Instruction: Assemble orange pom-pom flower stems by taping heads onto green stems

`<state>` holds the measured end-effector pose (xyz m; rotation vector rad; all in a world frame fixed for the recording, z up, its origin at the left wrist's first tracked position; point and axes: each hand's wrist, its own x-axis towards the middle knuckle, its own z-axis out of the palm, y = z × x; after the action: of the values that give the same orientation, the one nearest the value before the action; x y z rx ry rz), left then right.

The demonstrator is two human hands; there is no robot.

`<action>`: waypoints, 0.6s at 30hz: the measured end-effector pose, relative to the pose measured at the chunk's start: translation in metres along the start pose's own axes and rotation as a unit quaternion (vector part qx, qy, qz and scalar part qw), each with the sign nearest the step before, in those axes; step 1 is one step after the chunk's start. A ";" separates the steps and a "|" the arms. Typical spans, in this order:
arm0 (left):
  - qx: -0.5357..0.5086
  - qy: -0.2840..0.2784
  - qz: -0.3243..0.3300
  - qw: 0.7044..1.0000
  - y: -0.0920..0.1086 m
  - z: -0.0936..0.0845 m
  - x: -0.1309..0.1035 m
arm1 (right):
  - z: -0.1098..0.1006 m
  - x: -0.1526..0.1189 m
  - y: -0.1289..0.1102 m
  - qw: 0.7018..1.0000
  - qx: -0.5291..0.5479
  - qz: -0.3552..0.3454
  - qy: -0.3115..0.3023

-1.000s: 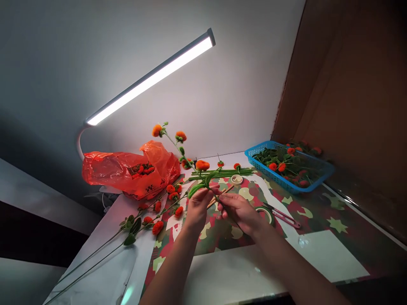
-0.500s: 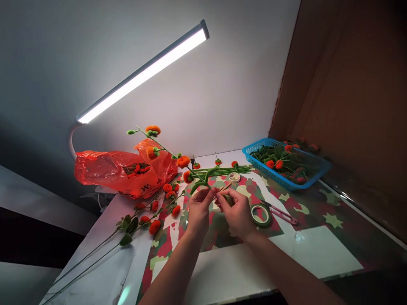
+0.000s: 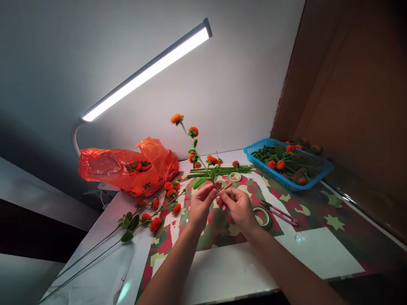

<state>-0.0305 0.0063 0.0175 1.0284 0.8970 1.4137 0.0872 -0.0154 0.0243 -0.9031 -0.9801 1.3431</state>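
An artificial flower branch (image 3: 192, 157) with fuzzy orange blooms and green leaves stands nearly upright above my hands. Its lower stem is pinched between the thumb and fingers of my left hand (image 3: 199, 206). My right hand (image 3: 238, 208) is closed at the same spot, thumb and fingertips against the stem's base. A thin tan stick (image 3: 226, 186) shows just behind the right fingers; whether they touch it I cannot tell. Beside the right wrist lies a roll of green tape (image 3: 269, 219), partly hidden by the hand. Pink-handled thread snips (image 3: 282, 215) rest farther right.
Behind my hands are a bundle of green stems (image 3: 222, 170), a small tape ring (image 3: 235, 177) and loose flower heads. A blue basket (image 3: 288, 180) of flowers and leaves stands right. At left are an orange plastic bag (image 3: 104, 165) and finished flower stems (image 3: 127, 236) under a lamp (image 3: 149, 70).
The flower branch has turned from leaning left to nearly upright, its top swinging right. Both hands stay together at its base, and the right has shifted slightly over the green tape roll.
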 end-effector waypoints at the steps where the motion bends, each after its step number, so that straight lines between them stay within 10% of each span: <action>1: -0.001 0.026 0.001 1.000 -0.002 0.001 0.000 | 0.001 -0.001 0.002 0.995 -0.072 -0.062 0.041; 6: -0.009 0.072 0.021 0.997 -0.006 0.003 -0.001 | 0.004 -0.004 0.007 0.966 -0.205 -0.146 0.062; 10: -0.004 0.054 0.049 0.997 -0.006 0.004 -0.004 | 0.006 0.001 0.007 1.000 -0.019 -0.015 0.008; 18: -0.073 0.059 0.038 0.995 -0.003 0.008 -0.007 | 0.014 -0.001 0.010 0.962 0.211 0.166 0.043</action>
<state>-0.0215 -0.0006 0.0166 0.8839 0.8331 1.5939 0.0701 -0.0166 0.0195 -0.8076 -0.4543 1.7000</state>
